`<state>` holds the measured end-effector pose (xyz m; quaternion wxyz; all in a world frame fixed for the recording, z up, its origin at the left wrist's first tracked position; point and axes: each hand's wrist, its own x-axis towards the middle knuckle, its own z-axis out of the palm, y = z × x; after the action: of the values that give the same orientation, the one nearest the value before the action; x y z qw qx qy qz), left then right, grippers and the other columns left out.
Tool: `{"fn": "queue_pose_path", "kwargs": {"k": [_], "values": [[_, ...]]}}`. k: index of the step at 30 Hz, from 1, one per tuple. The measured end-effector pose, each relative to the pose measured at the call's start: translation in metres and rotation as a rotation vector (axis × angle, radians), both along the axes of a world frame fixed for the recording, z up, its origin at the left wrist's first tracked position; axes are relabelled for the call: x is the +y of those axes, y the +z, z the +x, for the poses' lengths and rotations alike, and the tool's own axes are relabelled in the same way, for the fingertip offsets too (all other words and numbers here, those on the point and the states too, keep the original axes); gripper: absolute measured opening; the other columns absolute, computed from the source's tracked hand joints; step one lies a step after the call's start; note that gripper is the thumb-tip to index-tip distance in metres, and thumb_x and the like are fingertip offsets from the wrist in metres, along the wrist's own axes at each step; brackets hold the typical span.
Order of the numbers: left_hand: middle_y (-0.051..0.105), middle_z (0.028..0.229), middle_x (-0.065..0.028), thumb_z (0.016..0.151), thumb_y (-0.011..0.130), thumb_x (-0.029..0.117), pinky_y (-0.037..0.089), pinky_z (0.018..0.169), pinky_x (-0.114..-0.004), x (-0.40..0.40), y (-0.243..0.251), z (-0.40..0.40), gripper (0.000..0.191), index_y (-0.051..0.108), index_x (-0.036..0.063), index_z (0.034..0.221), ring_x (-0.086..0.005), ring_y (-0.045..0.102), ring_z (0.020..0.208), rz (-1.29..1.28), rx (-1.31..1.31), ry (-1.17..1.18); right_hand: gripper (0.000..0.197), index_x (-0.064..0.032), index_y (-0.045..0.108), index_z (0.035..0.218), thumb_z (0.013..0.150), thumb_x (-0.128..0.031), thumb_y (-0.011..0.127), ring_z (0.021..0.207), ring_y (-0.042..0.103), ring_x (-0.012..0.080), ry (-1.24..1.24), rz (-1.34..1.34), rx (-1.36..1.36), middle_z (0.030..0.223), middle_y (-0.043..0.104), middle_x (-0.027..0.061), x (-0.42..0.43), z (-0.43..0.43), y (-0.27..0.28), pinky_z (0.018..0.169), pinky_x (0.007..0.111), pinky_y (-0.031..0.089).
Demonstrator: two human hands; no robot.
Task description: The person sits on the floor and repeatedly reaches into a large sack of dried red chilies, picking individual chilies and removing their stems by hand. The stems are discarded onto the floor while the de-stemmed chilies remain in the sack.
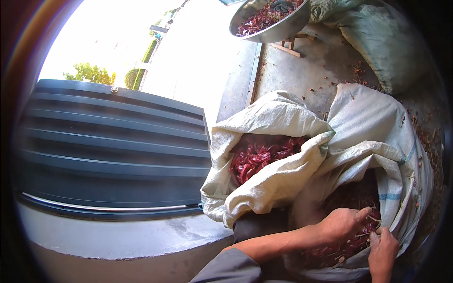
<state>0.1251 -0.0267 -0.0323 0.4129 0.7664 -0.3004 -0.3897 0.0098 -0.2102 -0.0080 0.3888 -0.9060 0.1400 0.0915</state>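
Observation:
My left hand (345,223) reaches in from the lower left over an open white woven sack (391,192). Its fingers are closed at the stem end of a dried red chili pepper (369,228). Thumb and forefinger of my right hand (384,247) pinch the same small bit of chili from the sack's near side, so both hands almost meet. Below them lie many dark red chilies (327,249) with pale stems, partly in shadow. To the left a second white woven sack (279,177), its rim rolled down, holds glossy dried red chilies (260,155) without visible stems.
A metal bowl (276,33) of chilies and stems sits on a wooden stool (290,47) at the back. Full greenish sacks (385,46) lean at the upper right. Chili scraps litter the concrete floor (292,76). A dark ribbed metal door panel (116,148) stands at left above a pale ledge (124,237).

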Motion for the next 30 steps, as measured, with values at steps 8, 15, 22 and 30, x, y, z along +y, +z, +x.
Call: {"fn": "queue_pose_path", "kwargs": {"k": [8,15,22,30], "values": [[0.067,0.086,-0.0197,0.091,0.060,0.015,0.053,0.065,-0.047,-0.001,0.015,-0.018,0.027,0.052,0.0031,0.114,-0.0420,0.067,0.079,-0.076,-0.108,-0.003,0.037,0.0030,0.058,0.091,0.101,-0.032,0.058,0.068,0.055,0.0190,-0.093,0.444,0.109,0.073,0.060,0.0138,0.013,0.005,-0.006,0.063,0.038,0.045],[0.067,0.095,-0.0168,0.086,0.065,0.000,0.055,0.073,-0.038,0.019,0.029,-0.030,0.021,0.063,0.0025,0.107,-0.0295,0.069,0.082,-0.065,0.058,0.291,0.015,0.0004,0.062,0.103,0.097,-0.013,0.057,0.086,0.058,0.0110,-0.148,0.570,-0.083,0.088,0.065,0.0077,0.032,0.006,0.002,0.079,0.032,0.050],[0.065,0.102,-0.0054,0.092,0.062,-0.005,0.052,0.078,-0.026,0.006,0.026,-0.059,0.025,0.060,0.0051,0.115,-0.0103,0.059,0.091,-0.230,0.133,0.373,0.030,0.0011,0.065,0.083,0.095,-0.027,0.063,0.072,0.068,0.0384,-0.102,0.303,-0.236,0.075,0.067,0.0227,0.027,-0.025,-0.012,0.067,0.045,0.052],[0.066,0.109,-0.0102,0.097,0.055,-0.004,0.057,0.084,-0.031,0.015,0.017,-0.067,0.026,0.056,0.0046,0.121,-0.0161,0.065,0.091,-0.356,0.549,0.635,0.022,-0.0003,0.065,0.086,0.094,-0.021,0.065,0.065,0.067,0.0263,-0.116,0.061,-0.420,0.071,0.066,0.0146,-0.004,-0.047,-0.002,0.063,0.038,0.051]]}}
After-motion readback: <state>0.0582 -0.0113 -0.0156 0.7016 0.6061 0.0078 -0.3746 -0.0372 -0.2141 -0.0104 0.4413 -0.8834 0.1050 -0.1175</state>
